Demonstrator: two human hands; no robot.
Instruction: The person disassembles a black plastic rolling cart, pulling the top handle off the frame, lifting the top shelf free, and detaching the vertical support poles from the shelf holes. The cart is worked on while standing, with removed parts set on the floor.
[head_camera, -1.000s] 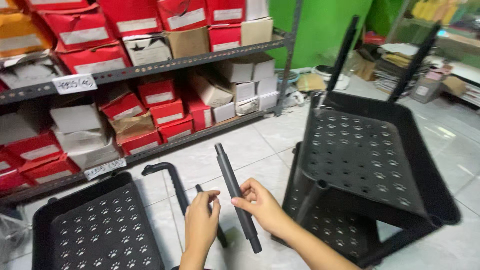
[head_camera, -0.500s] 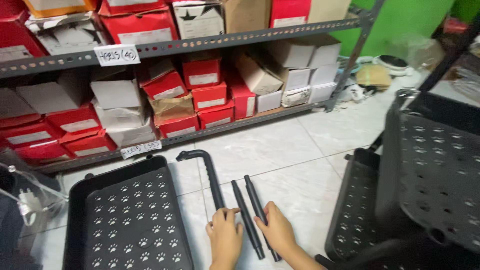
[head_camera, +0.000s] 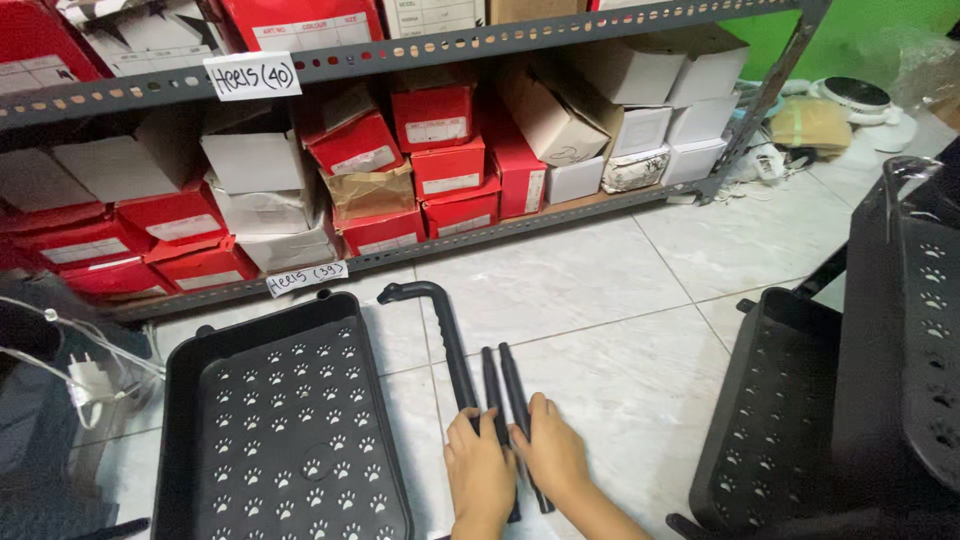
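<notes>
Lying flat on the pale tiled floor (head_camera: 640, 300) are two short straight black plastic rods (head_camera: 505, 385), kept side by side and nearly touching, apparently so that they stay paired and cannot roll apart. They are covered at their near ends by both hands. The left hand (head_camera: 480, 475) is laid palm-down with fingers loosely curled over the left rod; whether it is actually gripped cannot be told. The right hand (head_camera: 550, 455) is pressed flat on the right rod, its thumb tucked toward the gap between the two.

Just at nine o'clock of the rods, a longer black plastic tube with a curved hooked end (head_camera: 440, 330) is laid parallel to them, the hook turned toward ten o'clock. Further toward nine o'clock a black rectangular plastic tray perforated with paw-print holes (head_camera: 285, 420) is set flat, open side up. At three o'clock a partly assembled black perforated plastic rack (head_camera: 850, 400) is seen. At twelve o'clock a grey metal shelf (head_camera: 480, 40) is stacked with red and white cardboard boxes (head_camera: 430, 150).
</notes>
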